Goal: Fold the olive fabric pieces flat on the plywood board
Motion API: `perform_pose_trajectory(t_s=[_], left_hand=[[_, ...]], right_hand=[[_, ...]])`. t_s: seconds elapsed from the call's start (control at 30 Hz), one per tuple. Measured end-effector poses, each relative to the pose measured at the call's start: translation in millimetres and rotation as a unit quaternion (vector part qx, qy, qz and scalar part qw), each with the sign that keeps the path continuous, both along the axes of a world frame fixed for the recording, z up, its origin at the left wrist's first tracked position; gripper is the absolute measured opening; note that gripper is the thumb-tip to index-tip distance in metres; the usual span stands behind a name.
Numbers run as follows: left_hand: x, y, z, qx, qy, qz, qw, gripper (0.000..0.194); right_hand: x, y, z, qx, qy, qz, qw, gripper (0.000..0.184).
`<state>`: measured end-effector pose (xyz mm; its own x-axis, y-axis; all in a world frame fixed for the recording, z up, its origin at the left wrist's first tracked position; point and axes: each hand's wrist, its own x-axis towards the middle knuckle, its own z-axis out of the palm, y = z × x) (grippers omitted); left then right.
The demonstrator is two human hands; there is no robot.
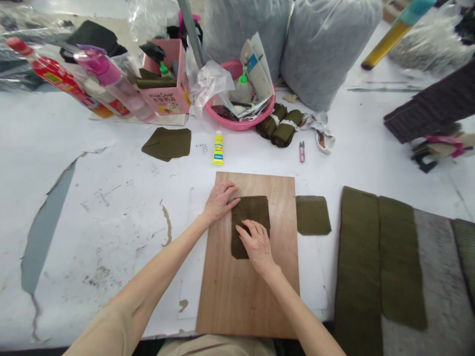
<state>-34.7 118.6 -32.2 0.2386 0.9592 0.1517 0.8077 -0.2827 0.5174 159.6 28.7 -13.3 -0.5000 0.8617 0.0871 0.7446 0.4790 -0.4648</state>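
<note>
An olive-green fabric piece (256, 210) with clipped lower corners lies flat on a wooden board (252, 301) in front of me. My left hand (221, 200) rests on the board at the fabric's upper left corner, fingers stretched out and thumb touching its edge. Over the middle of the fabric, my right hand (258, 247) has its fingers loosely bent and apart, fingertips on or just above the cloth. Neither hand grasps anything. Right of the board lies a smaller olive fabric piece (312, 215).
Beyond the board are a yellow glue tube (218, 150), pink thread snips (302, 152), an olive fabric scrap (168, 143), rolled fabric bundles (285, 128) and a pink basin (237, 124). Bottles (118, 86) stand beside a pink box (166, 99). Large olive panels (359, 257) lie at right.
</note>
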Motion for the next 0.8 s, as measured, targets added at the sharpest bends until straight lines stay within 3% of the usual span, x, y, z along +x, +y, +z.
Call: perform_pose_trajectory(t_s=[0.13, 0.27, 0.37, 0.43, 0.53, 0.63, 0.73, 0.8], left_hand=[[-1, 1, 3.7, -0.012, -0.009, -0.001, 1.0, 0.032], [0, -3, 12.5, -0.03, -0.015, -0.019, 0.999, 0.04], [6, -10, 19.4, -0.062, 0.017, -0.054, 0.997, 0.057], [12, -15, 22.4, -0.079, 0.033, -0.056, 0.995, 0.06], [18, -20, 25.1, -0.095, 0.031, -0.043, 0.994, 0.057], [22, -23, 26.0, -0.097, 0.02, -0.026, 0.995, 0.058], [24, -25, 24.5, -0.087, 0.005, 0.01, 0.996, 0.07], [26, -27, 22.4, -0.091, -0.018, 0.046, 0.995, 0.076]], right_hand=[[9, 3, 6.1, -0.019, 0.034, -0.022, 0.999, 0.035], [22, 47, 22.1, -0.027, 0.0, -0.101, 0.995, 0.056], [24, 83, 29.8, -0.045, -0.088, -0.063, 0.993, 0.078], [19, 100, 32.1, -0.063, -0.149, -0.022, 0.987, 0.081], [9, 113, 34.0, -0.092, -0.212, -0.008, 0.973, 0.069], [10, 117, 34.1, -0.147, -0.206, 0.004, 0.967, 0.049], [19, 109, 28.8, -0.2, -0.103, -0.006, 0.974, 0.029], [25, 97, 21.8, -0.244, 0.028, -0.058, 0.968, 0.021]])
